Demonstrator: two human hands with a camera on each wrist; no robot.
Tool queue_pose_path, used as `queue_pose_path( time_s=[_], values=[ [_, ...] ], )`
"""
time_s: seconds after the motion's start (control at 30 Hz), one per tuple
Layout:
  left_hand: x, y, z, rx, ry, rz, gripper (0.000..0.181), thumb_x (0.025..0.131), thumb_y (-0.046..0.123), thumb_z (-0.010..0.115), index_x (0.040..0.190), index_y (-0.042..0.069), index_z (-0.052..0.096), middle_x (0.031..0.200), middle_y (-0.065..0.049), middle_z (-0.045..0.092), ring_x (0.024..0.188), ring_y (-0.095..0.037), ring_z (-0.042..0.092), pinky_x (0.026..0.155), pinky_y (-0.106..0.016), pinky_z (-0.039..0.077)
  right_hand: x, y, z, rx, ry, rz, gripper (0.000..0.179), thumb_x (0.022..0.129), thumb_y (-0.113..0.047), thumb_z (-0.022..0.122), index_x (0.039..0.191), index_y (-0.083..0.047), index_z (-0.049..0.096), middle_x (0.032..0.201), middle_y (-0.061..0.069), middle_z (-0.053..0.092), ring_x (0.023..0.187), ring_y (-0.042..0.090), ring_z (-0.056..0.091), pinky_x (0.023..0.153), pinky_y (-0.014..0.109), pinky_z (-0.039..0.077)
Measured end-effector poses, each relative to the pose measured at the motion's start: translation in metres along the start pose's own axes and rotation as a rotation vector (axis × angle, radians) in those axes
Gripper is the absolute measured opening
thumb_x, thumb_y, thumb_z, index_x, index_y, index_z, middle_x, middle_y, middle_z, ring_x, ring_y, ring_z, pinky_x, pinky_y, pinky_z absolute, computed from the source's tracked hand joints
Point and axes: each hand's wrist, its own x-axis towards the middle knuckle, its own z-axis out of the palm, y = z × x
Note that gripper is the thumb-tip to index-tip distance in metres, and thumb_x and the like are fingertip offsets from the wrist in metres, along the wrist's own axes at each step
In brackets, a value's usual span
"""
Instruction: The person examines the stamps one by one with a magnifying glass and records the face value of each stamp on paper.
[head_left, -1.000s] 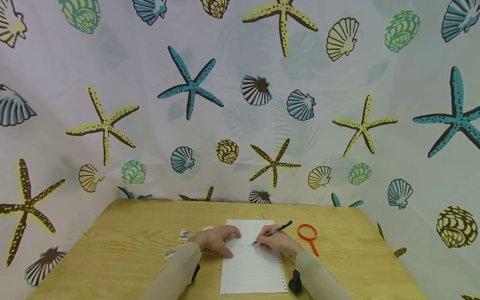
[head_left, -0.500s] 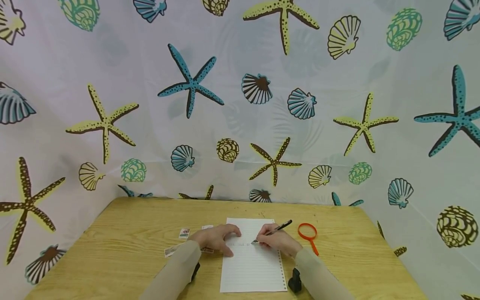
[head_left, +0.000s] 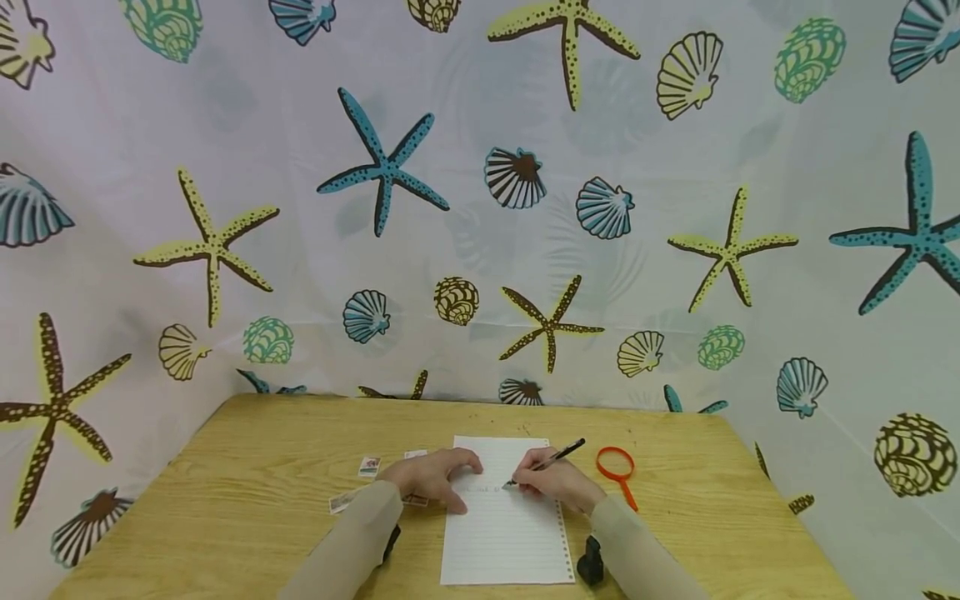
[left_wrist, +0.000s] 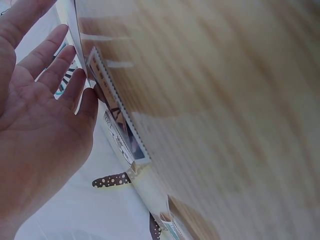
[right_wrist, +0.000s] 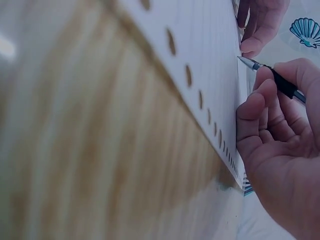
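Quietly, from where I stand, it looks like handwriting in progress: the right hand (head_left: 557,482) has the pen (head_left: 568,451) pinched between thumb and fingers, its tip down at the paper (head_left: 502,546), at the end of a row of faint writing (head_left: 483,489) too small for me to read. The left hand (head_left: 427,477) grips nothing; its fingers are spread apart, lying over the left edge of the paper, which is flat on the table (head_left: 270,483) in front of the person, its punched holes along the right side. To do this well, I'd say, the left hand should press just enough to stop the paper sliding, and the right should rest lightly, pen slanted, so the tip follows the ruled line without digging in. The likeliest trouble, to my mind, is the paper twisting under the pen if that left hand lifts. As for containers, I can't make out any: the stamps (head_left: 368,467) lie loose around the left hand and forearm, some partly hidden by them, and the red magnifier (head_left: 621,478) lies bare on the wood, beyond the paper's right edge.
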Motion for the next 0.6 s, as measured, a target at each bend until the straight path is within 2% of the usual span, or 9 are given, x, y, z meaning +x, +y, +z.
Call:
queue_pose_path(
  time_s=[0.6],
  values=[
    [0.0007,0.0005,0.0008,0.006,0.004,-0.014,0.053,0.076,0.02,0.085,0.122,0.025,0.059,0.151,-0.005,0.042,0.144,-0.03,0.031,0.116,-0.055,0.027,0.0008,0.0011,-0.0005,-0.016,-0.009,0.0,0.012,0.092,-0.017,0.067,0.083,-0.009,0.063,0.072,-0.001,0.063,0.062,0.012,0.052,0.058,0.024,0.041]
  ],
)
